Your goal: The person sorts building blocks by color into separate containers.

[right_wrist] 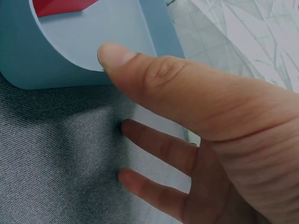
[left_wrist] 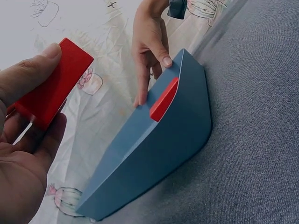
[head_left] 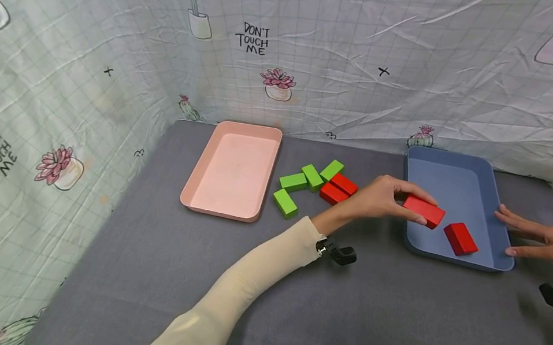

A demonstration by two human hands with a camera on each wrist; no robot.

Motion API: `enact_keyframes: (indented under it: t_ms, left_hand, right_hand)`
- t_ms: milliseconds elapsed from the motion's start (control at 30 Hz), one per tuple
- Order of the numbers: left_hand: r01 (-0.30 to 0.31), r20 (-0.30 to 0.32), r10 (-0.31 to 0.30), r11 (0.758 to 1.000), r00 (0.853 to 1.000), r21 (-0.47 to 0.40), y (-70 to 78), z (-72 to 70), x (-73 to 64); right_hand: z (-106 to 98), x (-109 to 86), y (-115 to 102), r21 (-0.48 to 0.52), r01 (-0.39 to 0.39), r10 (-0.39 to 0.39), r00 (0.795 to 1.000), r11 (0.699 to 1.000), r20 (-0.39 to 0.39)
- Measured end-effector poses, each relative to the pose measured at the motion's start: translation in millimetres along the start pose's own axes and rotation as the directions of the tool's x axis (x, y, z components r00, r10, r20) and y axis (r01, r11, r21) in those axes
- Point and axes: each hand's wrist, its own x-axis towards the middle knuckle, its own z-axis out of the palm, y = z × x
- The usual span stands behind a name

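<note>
My left hand point(head_left: 383, 198) pinches a red block point(head_left: 424, 211) between thumb and fingers, over the left part of the blue tray point(head_left: 451, 178). In the left wrist view that red block point(left_wrist: 58, 81) is held above the level of the tray's rim. A second red block point(head_left: 460, 239) lies in the tray near its front wall. At the tray's right side, my right hand point(head_left: 550, 242) has its fingers spread, with the thumb point(right_wrist: 119, 58) at the rim and the other fingers outside the wall.
Left of the blue tray lie several green blocks point(head_left: 293, 182) and two red blocks point(head_left: 334, 193) on the grey cloth. Farther left sits a pink tray point(head_left: 235, 170). A printed curtain point(head_left: 323, 56) hangs along the back and left sides.
</note>
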Motion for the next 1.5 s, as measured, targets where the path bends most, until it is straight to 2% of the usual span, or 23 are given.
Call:
enact_keyframes:
  t_ms: [400, 600, 767, 967, 1200, 1333, 1400, 1500]
  left_hand:
    - [0.038, -0.006, -0.038, 0.999, 0.999, 0.015, 5.5, 3.1, 7.8]
    - [0.052, -0.006, -0.051, 0.996, 0.999, 0.066, 3.8, 4.4, 13.9]
    - [0.048, 0.002, -0.049, 0.997, 0.999, 0.053, 1.1, 5.5, 19.3]
    - [0.082, 0.01, -0.082, 0.995, 0.997, 0.054, 1.2, 6.4, 24.9]
    - [0.089, 0.072, -0.092, 0.995, 0.993, 0.045, -1.5, 7.9, 33.3]
    - [0.038, 0.13, -0.053, 0.993, 0.99, 0.11, -7.7, 10.1, 42.3]
    - [0.018, 0.152, -0.043, 0.986, 0.987, 0.164, -9.4, 10.9, 46.6]
    - [-0.009, 0.185, -0.029, 0.98, 0.982, 0.2, -9.7, 11.8, 51.0]
  right_hand:
    - [4.0, -2.6, 0.2, 0.057, 0.001, 0.0, 1.0, 0.998, -0.014]
    - [6.1, -3.9, 4.8, 0.048, 0.041, -0.039, 0.998, 0.998, -0.044]
    - [7.3, -4.3, 6.0, 0.046, 0.068, -0.066, 0.996, 0.997, -0.06]
    - [8.4, -4.9, 7.2, 0.053, 0.077, -0.073, 0.995, 0.996, -0.067]
    - [8.2, -5.0, 7.5, 0.055, 0.066, -0.062, 0.996, 0.996, -0.07]
    - [7.4, -4.7, 7.1, 0.058, 0.041, -0.038, 0.998, 0.997, -0.058]
    - [6.7, -4.4, 6.9, 0.066, 0.028, -0.025, 0.999, 0.997, -0.048]
    - [6.0, -3.3, 8.0, 0.08, 0.014, -0.011, 0.999, 0.997, -0.033]
